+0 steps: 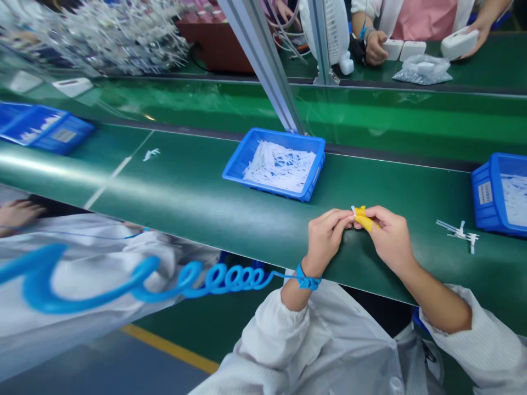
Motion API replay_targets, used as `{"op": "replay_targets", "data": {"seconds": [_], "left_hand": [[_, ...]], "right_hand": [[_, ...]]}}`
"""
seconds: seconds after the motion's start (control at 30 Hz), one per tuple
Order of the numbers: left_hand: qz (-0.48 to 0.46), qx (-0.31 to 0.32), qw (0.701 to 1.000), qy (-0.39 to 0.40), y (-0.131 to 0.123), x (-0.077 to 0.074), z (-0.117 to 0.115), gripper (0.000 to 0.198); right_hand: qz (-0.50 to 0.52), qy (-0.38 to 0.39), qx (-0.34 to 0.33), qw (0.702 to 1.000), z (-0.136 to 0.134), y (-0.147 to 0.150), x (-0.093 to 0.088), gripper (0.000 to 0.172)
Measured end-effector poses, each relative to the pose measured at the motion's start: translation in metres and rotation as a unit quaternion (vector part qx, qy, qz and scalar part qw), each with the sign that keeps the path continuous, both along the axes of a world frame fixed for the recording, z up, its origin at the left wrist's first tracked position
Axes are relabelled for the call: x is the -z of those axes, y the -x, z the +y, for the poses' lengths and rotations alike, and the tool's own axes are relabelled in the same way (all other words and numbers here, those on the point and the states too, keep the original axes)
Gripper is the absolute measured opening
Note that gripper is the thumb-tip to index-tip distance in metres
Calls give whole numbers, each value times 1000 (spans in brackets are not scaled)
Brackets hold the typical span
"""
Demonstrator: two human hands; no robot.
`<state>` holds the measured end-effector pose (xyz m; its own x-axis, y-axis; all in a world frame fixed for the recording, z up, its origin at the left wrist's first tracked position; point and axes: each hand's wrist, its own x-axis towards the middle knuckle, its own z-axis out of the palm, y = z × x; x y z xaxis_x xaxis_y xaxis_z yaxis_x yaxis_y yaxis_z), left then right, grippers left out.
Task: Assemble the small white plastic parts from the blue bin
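Note:
Both my hands meet over the near edge of the green conveyor belt (206,192). My left hand (325,238) is closed in a pinch, and a blue coiled strap (307,281) circles its wrist. My right hand (389,236), with yellow finger cots (364,219) on its fingertips, is pinched against the left. Between the fingertips sits a small white plastic piece (353,210). A blue bin (275,162) of white plastic parts stands just beyond my hands.
A loose white part (459,233) lies on the belt to my right, beside another blue bin (496,192). A third blue bin (45,129) is far left. An aluminium post (263,60) rises behind. Another person's hands (376,46) work across the line, and someone sits at my left.

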<state>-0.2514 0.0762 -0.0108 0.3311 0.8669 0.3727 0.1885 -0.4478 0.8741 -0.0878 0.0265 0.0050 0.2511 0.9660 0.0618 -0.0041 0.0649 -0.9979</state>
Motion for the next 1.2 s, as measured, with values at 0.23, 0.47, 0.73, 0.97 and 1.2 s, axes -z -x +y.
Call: {"op": "replay_targets", "data": {"seconds": [0.23,0.47,0.73,0.97,1.2], "left_hand": [[-94,11,977,189,-5,-1,2,20],[-149,41,946,286,-5,-1,4,25],[-143,40,941,303,-3,-5,2,20],[-140,31,945,295,-3,-5,1,16],[-147,33,932,331,-3,-6,3,31]], "right_hand": [[109,50,-26,992,10,-7,1,34],[108,57,-17,992,11,-7,4,40],[95,32,-16,995,7,-1,-1,31],[90,35,24,995,1,10,6,26],[89,49,2,995,8,0,1,32]]}}
